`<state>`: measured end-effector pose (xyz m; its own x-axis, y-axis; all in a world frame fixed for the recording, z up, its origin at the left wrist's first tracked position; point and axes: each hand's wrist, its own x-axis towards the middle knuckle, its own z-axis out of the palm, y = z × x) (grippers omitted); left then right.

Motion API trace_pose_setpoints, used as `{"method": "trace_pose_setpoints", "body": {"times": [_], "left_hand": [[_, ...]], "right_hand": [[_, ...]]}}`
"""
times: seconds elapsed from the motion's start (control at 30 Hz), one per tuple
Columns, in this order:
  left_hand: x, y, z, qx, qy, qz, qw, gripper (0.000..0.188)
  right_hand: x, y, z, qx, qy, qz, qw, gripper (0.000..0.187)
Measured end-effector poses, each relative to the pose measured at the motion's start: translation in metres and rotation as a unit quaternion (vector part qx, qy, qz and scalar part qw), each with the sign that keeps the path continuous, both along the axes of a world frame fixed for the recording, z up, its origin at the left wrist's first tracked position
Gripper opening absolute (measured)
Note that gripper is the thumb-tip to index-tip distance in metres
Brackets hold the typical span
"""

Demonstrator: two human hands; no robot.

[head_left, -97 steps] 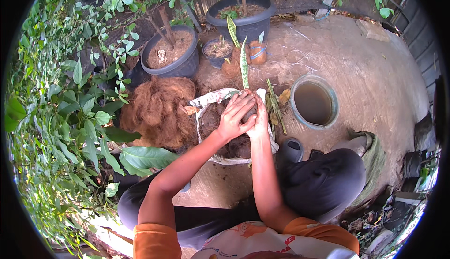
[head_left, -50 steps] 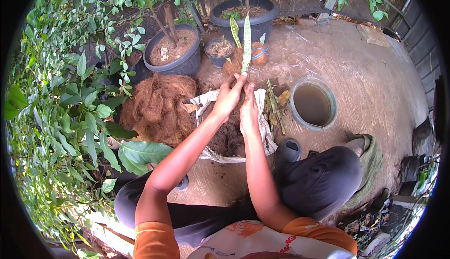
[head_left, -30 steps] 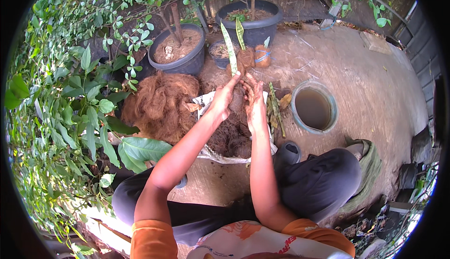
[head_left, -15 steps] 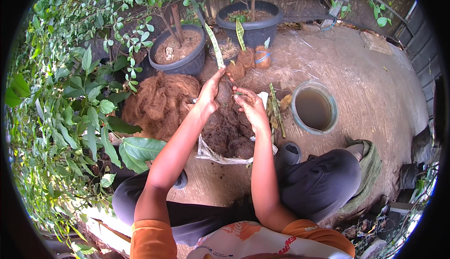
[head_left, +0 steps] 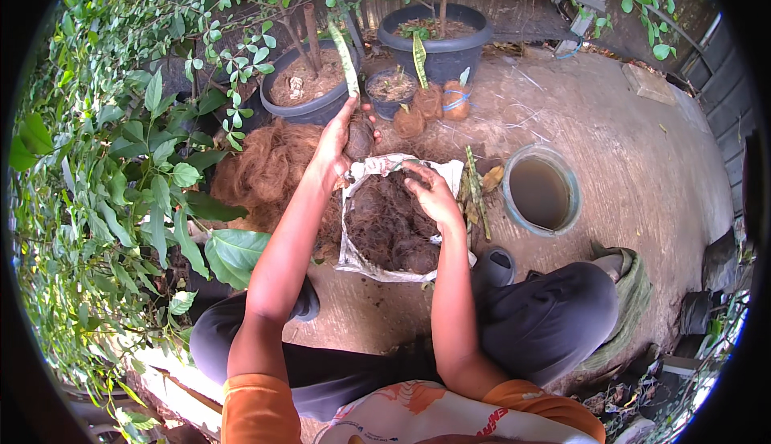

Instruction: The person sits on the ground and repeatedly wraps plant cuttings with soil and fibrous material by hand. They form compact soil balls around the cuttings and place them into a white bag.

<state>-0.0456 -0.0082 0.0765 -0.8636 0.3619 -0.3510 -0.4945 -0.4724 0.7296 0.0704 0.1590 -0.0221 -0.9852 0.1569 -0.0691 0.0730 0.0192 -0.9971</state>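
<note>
My left hand (head_left: 337, 135) is closed round a dark, rounded root ball (head_left: 359, 137). A tall, pale green mottled snake plant leaf (head_left: 344, 54) sticks up from it, leaning left. My right hand (head_left: 432, 195) hovers over the far right part of a white sack (head_left: 347, 261) with its rim folded open. Its fingers are bent but apart, and I see nothing held in them. Dark, fibrous clumps of soil and roots (head_left: 389, 223) fill the sack between my forearms.
Left of the sack lies a heap of brown coconut fibre (head_left: 269, 167). Beyond stand small fibre-wrapped balls (head_left: 456, 102), a small pot (head_left: 391, 94) and two large black pots (head_left: 438, 54). Cut stems (head_left: 475, 195) and a bucket of murky water (head_left: 540, 191) are to the right. Leafy branches crowd the left.
My left hand has moved left and slightly away with the root ball and leaf. My right hand has come off the ball and is now over the sack, whose far rim shows.
</note>
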Motion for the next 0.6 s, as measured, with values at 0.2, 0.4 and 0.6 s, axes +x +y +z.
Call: {"method": "trace_pose_setpoints", "body": {"times": [0.2, 0.4, 0.6], "left_hand": [[0.027, 0.012, 0.001, -0.092, 0.007, -0.129, 0.987, 0.073], [0.043, 0.026, -0.013, -0.126, -0.001, -0.160, 0.979, 0.065], [0.055, 0.035, -0.005, -0.254, 0.026, -0.173, 0.951, 0.082]], "right_hand": [[0.006, -0.014, 0.048, -0.205, 0.057, -0.052, 0.976, 0.046], [0.007, -0.019, 0.054, -0.235, 0.094, -0.017, 0.967, 0.038], [0.007, -0.020, 0.045, -0.127, 0.035, -0.023, 0.991, 0.044]]}}
